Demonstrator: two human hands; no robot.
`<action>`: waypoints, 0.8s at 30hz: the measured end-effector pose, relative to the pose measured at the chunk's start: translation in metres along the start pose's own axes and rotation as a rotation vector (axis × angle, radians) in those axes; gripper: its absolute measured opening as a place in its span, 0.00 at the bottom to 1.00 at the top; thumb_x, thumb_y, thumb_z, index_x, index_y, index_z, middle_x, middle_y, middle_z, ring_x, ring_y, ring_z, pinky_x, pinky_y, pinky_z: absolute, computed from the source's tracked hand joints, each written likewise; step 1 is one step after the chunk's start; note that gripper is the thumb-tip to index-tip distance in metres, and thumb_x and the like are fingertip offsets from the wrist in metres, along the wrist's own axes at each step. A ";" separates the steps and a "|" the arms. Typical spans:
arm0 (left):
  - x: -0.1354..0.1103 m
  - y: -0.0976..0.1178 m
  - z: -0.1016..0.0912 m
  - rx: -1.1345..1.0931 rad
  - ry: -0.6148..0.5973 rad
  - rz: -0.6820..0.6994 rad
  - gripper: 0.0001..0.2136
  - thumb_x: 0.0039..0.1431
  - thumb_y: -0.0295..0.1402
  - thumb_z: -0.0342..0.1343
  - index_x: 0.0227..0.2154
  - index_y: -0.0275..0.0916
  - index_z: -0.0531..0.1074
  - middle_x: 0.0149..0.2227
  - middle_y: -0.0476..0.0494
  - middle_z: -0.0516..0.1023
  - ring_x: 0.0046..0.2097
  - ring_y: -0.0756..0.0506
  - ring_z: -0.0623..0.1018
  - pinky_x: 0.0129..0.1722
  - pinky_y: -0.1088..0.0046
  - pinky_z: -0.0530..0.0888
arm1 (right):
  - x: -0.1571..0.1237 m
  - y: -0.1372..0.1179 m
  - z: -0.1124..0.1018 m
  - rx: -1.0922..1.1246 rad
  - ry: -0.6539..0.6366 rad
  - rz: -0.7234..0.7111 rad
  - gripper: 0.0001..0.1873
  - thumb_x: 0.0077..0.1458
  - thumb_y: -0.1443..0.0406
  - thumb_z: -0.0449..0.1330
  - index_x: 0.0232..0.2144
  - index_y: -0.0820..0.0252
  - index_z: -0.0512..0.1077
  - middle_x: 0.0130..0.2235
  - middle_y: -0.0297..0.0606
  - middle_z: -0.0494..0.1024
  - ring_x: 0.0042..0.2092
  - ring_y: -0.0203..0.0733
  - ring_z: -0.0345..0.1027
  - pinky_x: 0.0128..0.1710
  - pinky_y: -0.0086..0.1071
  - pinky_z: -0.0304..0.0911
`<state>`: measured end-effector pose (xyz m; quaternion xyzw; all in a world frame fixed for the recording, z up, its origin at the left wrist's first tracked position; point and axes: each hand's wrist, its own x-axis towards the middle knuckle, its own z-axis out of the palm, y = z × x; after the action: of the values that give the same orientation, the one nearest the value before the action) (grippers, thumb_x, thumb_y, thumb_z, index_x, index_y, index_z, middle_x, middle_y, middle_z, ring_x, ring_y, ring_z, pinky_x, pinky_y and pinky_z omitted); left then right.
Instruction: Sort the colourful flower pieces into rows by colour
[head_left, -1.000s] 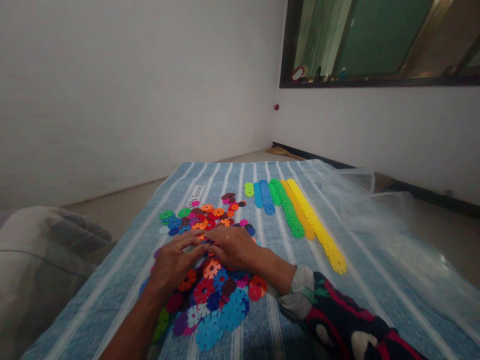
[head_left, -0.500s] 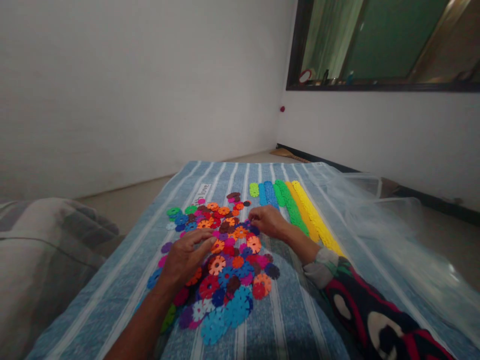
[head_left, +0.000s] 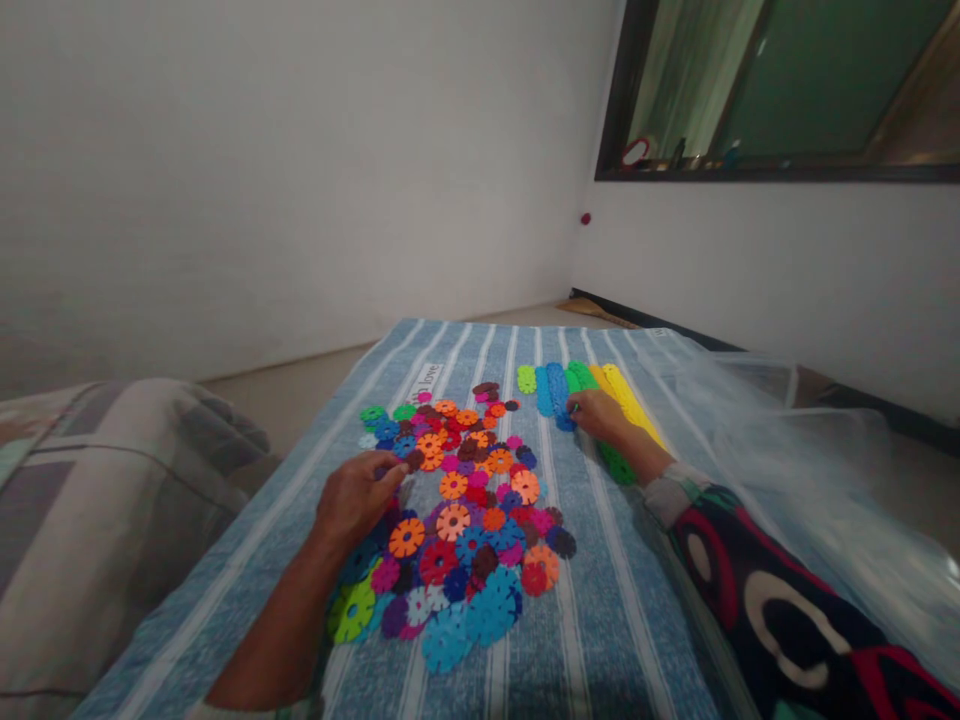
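Note:
A heap of coloured plastic flower discs (head_left: 457, 510) lies on a blue striped cloth (head_left: 600, 620). My left hand (head_left: 356, 500) rests at the heap's left edge, fingers curled in a pinch near a small dark disc; what it holds is unclear. My right hand (head_left: 600, 415) has reached out to the sorted rows of discs (head_left: 570, 385). Its fingertips pinch at the near end of the blue row (head_left: 556, 395), beside the green row (head_left: 619, 465) and yellow row (head_left: 630, 400). The wrist covers part of the rows.
A clear plastic sheet or bag (head_left: 810, 470) lies over the cloth's right side. Folded grey fabric (head_left: 97, 500) sits at the left. White walls meet in the corner behind, with a dark-framed window (head_left: 780, 90) up on the right.
My right hand moved away from the heap, up and right to the blue row. My left hand slid a little left along the heap's edge. The view shifted leftward.

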<state>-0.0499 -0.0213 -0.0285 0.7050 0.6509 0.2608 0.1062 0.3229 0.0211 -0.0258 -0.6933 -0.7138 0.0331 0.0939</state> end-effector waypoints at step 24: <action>-0.003 -0.020 0.001 0.088 0.028 -0.156 0.12 0.51 0.37 0.50 0.28 0.40 0.79 0.36 0.41 0.82 0.40 0.41 0.79 0.39 0.69 0.70 | -0.041 -0.073 0.018 0.005 -0.060 -0.279 0.10 0.60 0.64 0.55 0.38 0.56 0.77 0.43 0.41 0.79 0.45 0.43 0.72 0.40 0.30 0.58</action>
<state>-0.0667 -0.0218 -0.0393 0.6526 0.7159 0.2326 0.0861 0.2485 -0.0212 -0.0336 -0.5860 -0.8055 0.0421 0.0780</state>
